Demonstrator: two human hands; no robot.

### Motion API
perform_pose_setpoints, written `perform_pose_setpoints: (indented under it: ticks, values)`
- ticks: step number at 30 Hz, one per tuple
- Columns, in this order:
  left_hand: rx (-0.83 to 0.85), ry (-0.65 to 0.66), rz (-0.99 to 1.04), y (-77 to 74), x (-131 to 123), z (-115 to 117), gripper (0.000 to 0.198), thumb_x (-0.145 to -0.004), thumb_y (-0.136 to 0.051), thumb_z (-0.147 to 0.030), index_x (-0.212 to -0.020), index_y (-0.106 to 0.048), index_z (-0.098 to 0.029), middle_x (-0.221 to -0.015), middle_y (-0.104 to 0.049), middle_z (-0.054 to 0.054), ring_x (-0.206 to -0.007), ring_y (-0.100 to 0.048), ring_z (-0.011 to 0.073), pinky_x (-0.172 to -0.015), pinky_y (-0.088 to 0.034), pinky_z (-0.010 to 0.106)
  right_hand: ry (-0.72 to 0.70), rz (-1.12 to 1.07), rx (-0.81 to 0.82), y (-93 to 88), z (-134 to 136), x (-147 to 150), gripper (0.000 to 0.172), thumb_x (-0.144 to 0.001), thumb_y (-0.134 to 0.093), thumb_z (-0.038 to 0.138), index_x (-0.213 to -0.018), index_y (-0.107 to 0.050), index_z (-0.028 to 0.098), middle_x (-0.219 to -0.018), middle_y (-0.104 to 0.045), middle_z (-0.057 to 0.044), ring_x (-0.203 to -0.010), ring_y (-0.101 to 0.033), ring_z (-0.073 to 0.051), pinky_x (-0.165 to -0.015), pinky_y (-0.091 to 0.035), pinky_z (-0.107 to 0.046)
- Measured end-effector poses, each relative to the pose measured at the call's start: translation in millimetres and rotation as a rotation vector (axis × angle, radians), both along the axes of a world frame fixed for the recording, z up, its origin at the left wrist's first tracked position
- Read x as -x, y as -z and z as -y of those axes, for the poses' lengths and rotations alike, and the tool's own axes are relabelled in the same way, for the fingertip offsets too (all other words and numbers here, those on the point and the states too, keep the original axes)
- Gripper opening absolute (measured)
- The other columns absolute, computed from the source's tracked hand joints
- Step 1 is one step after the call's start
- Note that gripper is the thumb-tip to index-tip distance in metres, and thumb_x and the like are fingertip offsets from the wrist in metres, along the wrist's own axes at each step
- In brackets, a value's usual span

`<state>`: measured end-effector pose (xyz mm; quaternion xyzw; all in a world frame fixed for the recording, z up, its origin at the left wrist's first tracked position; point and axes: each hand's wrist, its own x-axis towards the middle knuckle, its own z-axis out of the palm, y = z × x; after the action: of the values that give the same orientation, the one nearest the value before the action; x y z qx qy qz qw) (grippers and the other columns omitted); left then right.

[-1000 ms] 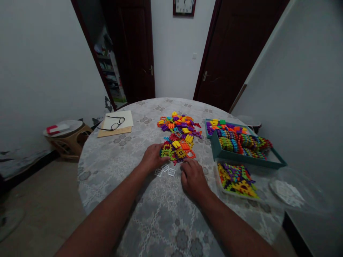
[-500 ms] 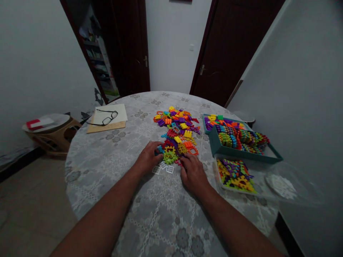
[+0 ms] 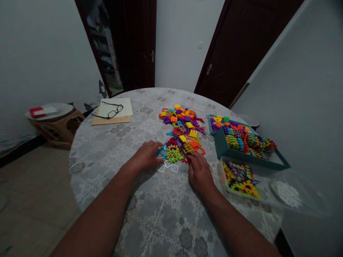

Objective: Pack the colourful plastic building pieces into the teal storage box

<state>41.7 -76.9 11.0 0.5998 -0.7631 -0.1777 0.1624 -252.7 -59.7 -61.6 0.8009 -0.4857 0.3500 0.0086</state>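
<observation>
A heap of colourful plastic interlocking pieces (image 3: 183,134) lies in the middle of the round table (image 3: 112,157). My left hand (image 3: 146,157) rests palm down at the heap's near left edge, with its fingers and thumb closed round a blue piece (image 3: 160,153). My right hand (image 3: 199,173) is at the heap's near right edge, fingers curled on small red pieces (image 3: 186,160); what they grip is hidden. Three clear square pieces (image 3: 168,166) lie on the cloth between the two hands.
At the right are a teal box (image 3: 227,151) of joined pieces, a clear tub (image 3: 241,176) of pieces and a clear lid (image 3: 292,192). Glasses (image 3: 112,111) lie on papers at the far left. A stool (image 3: 53,123) stands beside the table, and dark doors lie beyond.
The view has shifted a little. My left hand has slid from the green and yellow pieces onto the blue piece. My right hand has edged forward to the heap's near edge.
</observation>
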Motion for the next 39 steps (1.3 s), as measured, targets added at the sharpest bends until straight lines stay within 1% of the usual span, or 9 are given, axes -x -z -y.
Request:
perform_pose_setpoints:
  ticks: [5, 8, 11, 14, 18, 21, 25, 33, 39]
  values:
    - [-0.09, 0.022, 0.035, -5.0, 1.2, -1.6, 0.04, -0.082, -0.079, -0.032, -0.121, -0.071, -0.025, -0.122, -0.074, 0.013, -0.113, -0.069, 0.0336, -0.097, -0.052, 0.042, 0.046, 0.143, 0.003, -2.4, 6.6, 8.5, 0.048, -0.1, -0.045, 0.011, -0.144, -0.065, 0.017, -0.138, -0.069, -0.019, -0.132, -0.063, -0.031, -0.117, -0.053, -0.057]
    - [-0.092, 0.047, -0.028, -4.5, 1.6, -0.3, 0.028, -0.086, -0.071, -0.029, -0.113, -0.066, -0.026, -0.113, -0.074, 0.009, -0.101, -0.068, 0.0281, -0.09, -0.05, 0.037, 0.096, 0.2, -0.029, -8.9, 9.0, 15.3, 0.046, -0.102, -0.045, 0.014, -0.143, -0.065, 0.018, -0.134, -0.071, -0.017, -0.129, -0.065, -0.03, -0.115, -0.054, -0.054]
    - [-0.054, 0.087, -0.112, -1.9, 3.0, 1.1, 0.019, -0.09, -0.062, -0.028, -0.109, -0.066, -0.026, -0.105, -0.074, 0.006, -0.095, -0.068, 0.0261, -0.087, -0.05, 0.036, 0.116, 0.194, -0.066, -15.4, 8.5, 20.3, 0.043, -0.101, -0.047, 0.016, -0.138, -0.068, 0.019, -0.126, -0.074, -0.015, -0.12, -0.068, -0.029, -0.109, -0.057, -0.049]
    - [0.007, 0.076, -0.215, 4.4, 7.0, 3.1, 0.023, -0.092, -0.06, -0.03, -0.113, -0.07, -0.027, -0.102, -0.076, 0.006, -0.093, -0.07, 0.0273, -0.087, -0.051, 0.038, 0.103, 0.134, -0.068, -22.1, 4.4, 19.7, 0.039, -0.099, -0.049, 0.016, -0.132, -0.071, 0.017, -0.12, -0.075, -0.015, -0.115, -0.067, -0.03, -0.106, -0.056, -0.049]
    - [0.058, 0.0, -0.343, 12.3, 13.2, 6.8, 0.028, -0.092, -0.067, -0.031, -0.118, -0.075, -0.031, -0.096, -0.078, 0.006, -0.088, -0.071, 0.0281, -0.086, -0.053, 0.04, -0.03, 0.039, -0.031, -32.8, -6.2, 8.1, 0.032, -0.103, -0.055, 0.019, -0.13, -0.073, 0.018, -0.124, -0.074, -0.015, -0.12, -0.064, -0.031, -0.112, -0.051, -0.052]
    - [0.06, -0.009, -0.413, 11.6, 16.0, 8.5, 0.024, -0.088, -0.073, -0.03, -0.112, -0.078, -0.03, -0.093, -0.079, 0.006, -0.087, -0.071, 0.0275, -0.087, -0.053, 0.041, -0.139, -0.034, -0.058, -38.5, -15.4, -4.9, 0.033, -0.105, -0.058, 0.022, -0.134, -0.072, 0.02, -0.13, -0.072, -0.015, -0.126, -0.061, -0.031, -0.114, -0.05, -0.052]
    - [0.005, 0.03, -0.488, 6.7, 19.5, 6.9, 0.019, -0.087, -0.074, -0.031, -0.105, -0.079, -0.026, -0.095, -0.079, 0.006, -0.087, -0.071, 0.027, -0.087, -0.055, 0.04, -0.207, -0.128, -0.085, -36.9, -22.6, -17.2, 0.039, -0.104, -0.063, 0.026, -0.142, -0.067, 0.019, -0.136, -0.069, -0.016, -0.131, -0.058, -0.033, -0.116, -0.047, -0.054]
    - [-0.042, 0.166, -0.557, 5.9, 29.1, 0.6, 0.022, -0.091, -0.067, -0.036, -0.104, -0.081, -0.025, -0.101, -0.082, 0.008, -0.094, -0.072, 0.0283, -0.087, -0.055, 0.041, -0.177, -0.18, -0.059, -32.4, -24.0, -20.1, 0.023, -0.105, -0.063, 0.022, -0.126, -0.072, 0.021, -0.124, -0.071, -0.013, -0.123, -0.06, -0.031, -0.111, -0.047, -0.05]
    - [-0.021, 0.08, -0.62, 3.7, 25.3, 3.8, 0.023, -0.087, -0.067, -0.037, -0.102, -0.079, -0.025, -0.096, -0.08, 0.007, -0.088, -0.071, 0.0268, -0.081, -0.056, 0.039, -0.17, -0.247, -0.107, -47.8, -26.0, -24.3, 0.011, -0.103, -0.068, 0.027, -0.111, -0.072, 0.022, -0.117, -0.071, -0.012, -0.116, -0.061, -0.03, -0.105, -0.048, -0.047]
